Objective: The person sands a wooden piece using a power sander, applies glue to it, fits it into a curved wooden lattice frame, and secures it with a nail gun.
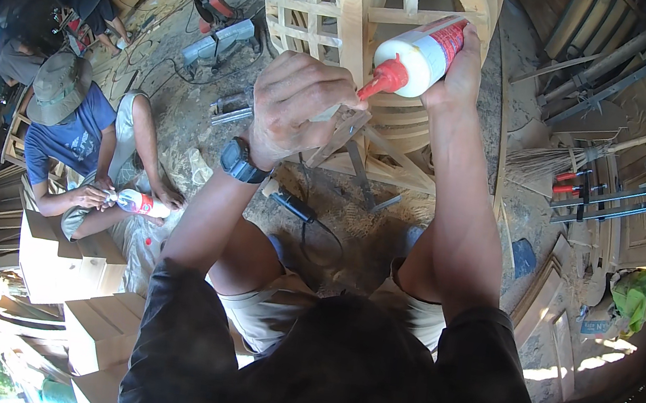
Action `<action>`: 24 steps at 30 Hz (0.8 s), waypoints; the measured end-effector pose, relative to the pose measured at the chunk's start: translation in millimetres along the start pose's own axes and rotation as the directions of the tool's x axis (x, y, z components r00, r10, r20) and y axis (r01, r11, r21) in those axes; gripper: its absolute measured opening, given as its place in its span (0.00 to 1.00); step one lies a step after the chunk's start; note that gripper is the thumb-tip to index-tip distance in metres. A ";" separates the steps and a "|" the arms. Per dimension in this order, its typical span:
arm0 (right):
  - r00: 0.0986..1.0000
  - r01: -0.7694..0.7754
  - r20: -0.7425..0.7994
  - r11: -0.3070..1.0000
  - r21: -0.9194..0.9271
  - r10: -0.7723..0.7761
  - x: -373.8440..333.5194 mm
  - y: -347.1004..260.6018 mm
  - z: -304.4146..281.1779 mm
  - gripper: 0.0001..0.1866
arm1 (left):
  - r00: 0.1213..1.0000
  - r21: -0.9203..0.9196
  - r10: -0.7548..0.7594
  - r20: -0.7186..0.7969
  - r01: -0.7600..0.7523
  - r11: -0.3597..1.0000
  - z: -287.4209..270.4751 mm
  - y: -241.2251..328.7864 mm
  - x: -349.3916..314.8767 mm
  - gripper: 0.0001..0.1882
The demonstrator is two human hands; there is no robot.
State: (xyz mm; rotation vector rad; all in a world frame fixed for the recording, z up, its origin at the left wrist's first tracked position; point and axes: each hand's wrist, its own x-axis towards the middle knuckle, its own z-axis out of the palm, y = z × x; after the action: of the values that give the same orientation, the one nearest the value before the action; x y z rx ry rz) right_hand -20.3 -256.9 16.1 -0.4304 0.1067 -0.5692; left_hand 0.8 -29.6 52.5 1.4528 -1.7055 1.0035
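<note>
A white glue bottle point(416, 65) with a red nozzle and a red-printed label is tilted, its tip pointing down and to the left. My right hand point(458, 76) is wrapped round its body. My left hand point(303, 105) is closed, thumb and forefinger pinched beside the nozzle tip; what they pinch, if anything, is too small to make out. Beyond both hands stands a pale wooden lattice frame point(350, 17) with curved sides, partly hidden by the bottle and hands.
A corded power tool point(290, 201) lies on the dusty floor between my legs. At left a seated person point(73, 120) in a hat holds another bottle point(139, 203), near cardboard boxes point(54, 264). A red machine point(213, 3) stands farther back; a broom point(557, 160) and bar clamps point(624, 208) lie right.
</note>
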 end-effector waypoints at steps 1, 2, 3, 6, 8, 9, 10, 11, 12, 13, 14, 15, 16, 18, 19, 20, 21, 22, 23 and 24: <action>1.000 0.018 -0.010 0.999 -0.027 -0.018 3.3 0.3 -4.1 0.26 | 1.000 0.005 -0.013 -0.028 0.013 1.000 2.5 0.1 -1.3 0.17; 0.999 0.033 -0.019 0.998 -0.053 -0.034 3.4 1.6 -3.6 0.26 | 0.998 0.013 -0.027 -0.055 0.028 1.000 4.6 -0.2 -3.8 0.19; 0.998 0.049 -0.027 0.996 -0.079 -0.051 3.4 2.9 -3.0 0.27 | 0.995 0.031 -0.030 -0.091 0.032 0.999 7.6 -0.6 -6.8 0.18; 0.997 0.055 -0.042 0.997 -0.045 -0.057 1.0 4.7 -1.2 0.27 | 0.983 0.074 -0.039 -0.182 0.054 0.996 16.6 0.1 -10.0 0.16; 0.995 0.070 -0.061 0.997 -0.045 -0.073 0.6 4.2 0.7 0.27 | 0.975 0.089 -0.054 -0.216 0.075 0.993 20.1 3.6 -10.0 0.14; 0.994 0.078 -0.070 0.996 -0.046 -0.081 0.5 3.8 1.3 0.27 | 0.969 0.074 -0.077 -0.234 0.096 0.993 22.3 5.1 -10.5 0.14; 0.993 0.082 -0.080 0.996 -0.035 -0.084 -0.1 3.4 1.6 0.27 | 0.963 0.059 -0.099 -0.252 0.117 0.991 25.0 6.5 -12.0 0.13; 0.992 0.083 -0.089 0.996 -0.023 -0.085 -1.5 3.8 3.0 0.27 | 0.956 0.047 -0.122 -0.268 0.139 0.989 26.8 7.9 -13.5 0.13; 0.992 0.085 -0.097 0.996 -0.012 -0.086 -2.9 4.0 4.4 0.26 | 0.943 0.005 -0.153 -0.296 0.162 0.987 29.3 9.2 -14.8 0.13; 0.992 0.089 -0.086 0.996 -0.004 -0.089 -3.9 3.6 6.0 0.26 | 0.928 -0.038 -0.185 -0.323 0.183 0.982 32.0 10.4 -16.1 0.12; 0.993 0.094 -0.075 0.996 0.004 -0.093 -5.3 1.9 7.5 0.26 | 0.912 -0.083 -0.218 -0.348 0.201 0.976 33.7 12.0 -15.6 0.12; 0.993 0.099 -0.065 0.995 0.012 -0.098 -6.8 0.4 9.0 0.26 | 0.895 -0.123 -0.300 -0.329 0.275 0.954 33.5 14.8 -16.0 0.12; 0.992 0.101 -0.073 0.995 0.018 -0.100 -8.5 -0.7 10.5 0.26 | 0.873 -0.161 -0.380 -0.306 0.347 0.924 32.3 19.3 -16.7 0.11; 0.991 0.102 -0.089 0.994 0.029 -0.099 -15.3 -1.7 17.4 0.25 | 0.845 -0.191 -0.470 -0.254 0.433 0.881 28.5 24.7 -17.3 0.11; 0.989 0.108 -0.105 0.994 0.021 -0.105 -17.9 -2.8 20.4 0.25 | 0.846 -0.185 -0.482 -0.227 0.448 0.874 26.1 26.1 -16.7 0.10; 0.987 0.113 -0.119 0.994 0.012 -0.111 -19.9 -3.8 22.8 0.25 | 0.846 -0.179 -0.493 -0.201 0.463 0.868 24.4 26.9 -16.2 0.10; 0.984 0.118 -0.134 0.993 0.003 -0.116 -21.1 -3.7 24.2 0.25 | 0.849 -0.177 -0.491 -0.195 0.462 0.869 23.8 27.1 -16.3 0.10; 0.984 0.127 -0.128 0.992 -0.003 -0.126 -20.6 -2.7 24.1 0.25 | 0.852 -0.176 -0.489 -0.189 0.461 0.870 23.4 27.1 -16.5 0.09; 0.983 0.139 -0.123 0.990 -0.011 -0.140 -18.1 -3.6 21.5 0.25 | 0.854 -0.177 -0.486 -0.183 0.458 0.871 23.9 27.0 -15.7 0.09; 0.981 0.151 -0.118 0.988 -0.019 -0.152 -15.8 -4.3 18.8 0.25 | 0.856 -0.184 -0.488 -0.171 0.459 0.869 23.3 26.3 -14.3 0.08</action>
State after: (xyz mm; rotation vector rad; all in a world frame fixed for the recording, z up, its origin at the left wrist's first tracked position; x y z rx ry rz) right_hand -31.6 -244.8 34.6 -0.4160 0.1916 -0.7451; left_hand -23.3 -41.2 25.6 1.5128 -1.1520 0.7208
